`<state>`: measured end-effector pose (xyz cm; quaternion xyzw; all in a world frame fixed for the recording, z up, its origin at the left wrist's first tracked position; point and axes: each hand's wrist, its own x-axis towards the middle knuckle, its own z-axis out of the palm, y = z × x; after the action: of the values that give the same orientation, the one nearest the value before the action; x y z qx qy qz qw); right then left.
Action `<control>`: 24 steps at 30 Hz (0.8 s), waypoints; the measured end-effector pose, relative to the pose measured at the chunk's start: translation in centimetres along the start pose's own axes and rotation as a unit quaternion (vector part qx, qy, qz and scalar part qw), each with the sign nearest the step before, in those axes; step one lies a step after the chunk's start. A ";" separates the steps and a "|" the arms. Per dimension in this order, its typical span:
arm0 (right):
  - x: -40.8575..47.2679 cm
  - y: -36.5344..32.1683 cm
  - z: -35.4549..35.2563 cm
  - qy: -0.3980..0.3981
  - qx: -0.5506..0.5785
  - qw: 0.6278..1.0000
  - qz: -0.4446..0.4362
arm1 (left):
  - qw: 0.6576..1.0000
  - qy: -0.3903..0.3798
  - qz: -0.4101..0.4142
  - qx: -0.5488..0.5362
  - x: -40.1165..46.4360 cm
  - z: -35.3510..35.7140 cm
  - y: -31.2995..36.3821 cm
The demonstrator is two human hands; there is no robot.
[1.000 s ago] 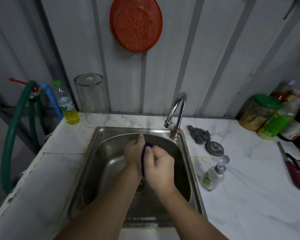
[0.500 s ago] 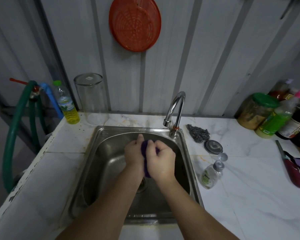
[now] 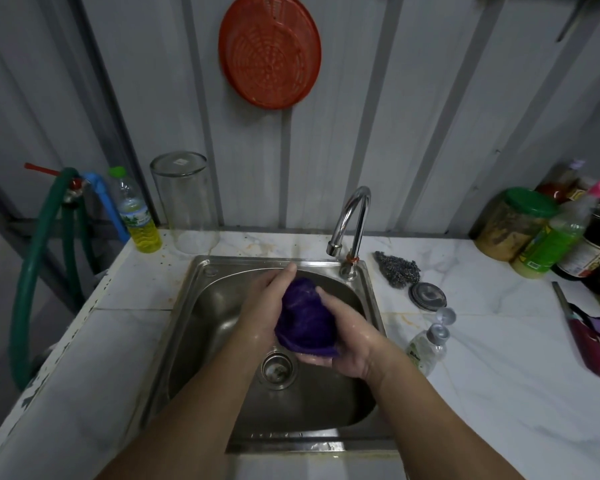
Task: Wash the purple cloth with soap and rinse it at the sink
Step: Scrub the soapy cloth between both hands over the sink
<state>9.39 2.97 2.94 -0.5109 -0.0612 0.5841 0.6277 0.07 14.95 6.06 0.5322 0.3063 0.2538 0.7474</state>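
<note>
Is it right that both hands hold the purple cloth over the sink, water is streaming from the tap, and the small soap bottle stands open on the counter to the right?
Not quite. In the head view no water streams from the tap. The rest holds: the left hand and right hand hold the purple cloth over the sink, and the small soap bottle stands open on the counter to the right.

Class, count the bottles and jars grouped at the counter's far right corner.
At least 4: a green-lidded jar, a green bottle with pink cap, a dark labelled bottle, and a reddish one behind. More may be hidden.
</note>
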 end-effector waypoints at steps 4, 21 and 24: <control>1.1 0.2 1.6 0.175 -0.061 0.946 -0.265 | 0.998 0.054 -0.034 -0.024 -0.1 0.2 -0.3; -1.3 2.6 4.1 0.223 -0.453 0.638 -0.581 | 0.955 -0.011 -0.276 -0.109 0.3 2.2 -0.1; 0.2 0.7 3.1 0.300 -0.295 0.805 -0.419 | 0.967 0.017 -0.230 -0.112 0.3 2.6 -1.4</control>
<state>6.93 4.76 3.77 -0.7457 -0.2473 0.0365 0.6176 2.24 13.07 5.32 0.3560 0.4031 0.1163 0.8350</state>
